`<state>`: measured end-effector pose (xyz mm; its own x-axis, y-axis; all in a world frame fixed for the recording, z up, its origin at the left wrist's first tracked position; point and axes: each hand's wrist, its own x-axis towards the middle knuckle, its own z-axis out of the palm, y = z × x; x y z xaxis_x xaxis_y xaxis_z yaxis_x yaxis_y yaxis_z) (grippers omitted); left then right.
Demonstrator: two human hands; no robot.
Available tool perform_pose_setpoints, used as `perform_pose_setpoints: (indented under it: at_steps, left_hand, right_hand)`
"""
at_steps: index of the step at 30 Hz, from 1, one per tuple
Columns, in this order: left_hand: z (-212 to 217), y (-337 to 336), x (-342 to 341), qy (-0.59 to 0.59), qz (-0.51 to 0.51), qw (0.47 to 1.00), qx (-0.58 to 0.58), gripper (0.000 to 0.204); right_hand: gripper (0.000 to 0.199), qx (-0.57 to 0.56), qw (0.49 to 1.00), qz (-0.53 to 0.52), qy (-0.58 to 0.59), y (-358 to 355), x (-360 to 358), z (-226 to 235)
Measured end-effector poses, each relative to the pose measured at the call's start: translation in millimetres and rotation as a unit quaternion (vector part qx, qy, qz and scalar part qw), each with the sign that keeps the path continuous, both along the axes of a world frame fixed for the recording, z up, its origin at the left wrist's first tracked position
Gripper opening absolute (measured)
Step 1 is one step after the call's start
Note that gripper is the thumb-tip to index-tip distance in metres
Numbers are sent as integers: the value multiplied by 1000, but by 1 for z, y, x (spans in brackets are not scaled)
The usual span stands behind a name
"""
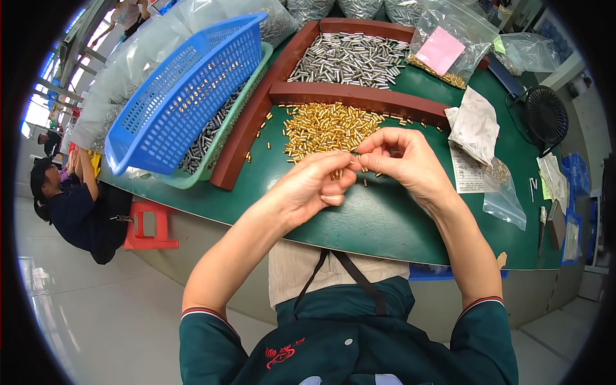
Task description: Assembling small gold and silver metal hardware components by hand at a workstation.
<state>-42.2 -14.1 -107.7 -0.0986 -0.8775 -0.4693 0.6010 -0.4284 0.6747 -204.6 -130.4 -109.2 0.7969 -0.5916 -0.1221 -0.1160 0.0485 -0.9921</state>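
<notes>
My left hand (pixel 313 185) and my right hand (pixel 408 162) meet fingertip to fingertip just above the near edge of a heap of small gold-coloured metal cylinders (pixel 327 127). Each hand is closed in a pinch. Whatever sits between the fingertips is too small and too covered to name. One small loose piece (pixel 365 183) lies on the green tabletop (pixel 308 224) below the fingers. Behind the gold heap runs a dark red bar (pixel 366 98), and beyond it spreads a pile of silver metal pins (pixel 350 61).
A blue perforated basket (pixel 183 102) leans over a green basket (pixel 239 110) holding dark pins at left. Clear bags (pixel 276 22) line the back. To the right are a crumpled cloth (pixel 475 125), a printed sheet (pixel 467 172), a zip bag (pixel 504 202) and a black fan (pixel 545 115). Another person (pixel 77 208) sits far left.
</notes>
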Motion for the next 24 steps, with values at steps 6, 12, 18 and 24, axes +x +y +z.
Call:
perform_pose_setpoints:
  at_steps: [6,12,18,24]
  left_hand:
    - [77,17,50,-458,68,869,-173,19]
    - [145,43,154,-944,160,273,-96,21]
    - [136,59,236,-938,38,343,22,26]
    - [127,60,145,-958,167,216,-85,23]
  right_hand:
    - [12,-15,996,-77,-38,-8,-3,-6]
    - [14,-102,992,-71,-22,-8,-1,0]
    - [13,-194,978,-76,29,-11,-3,-4]
    - [9,-273,955,-89,70,-8,6,-13]
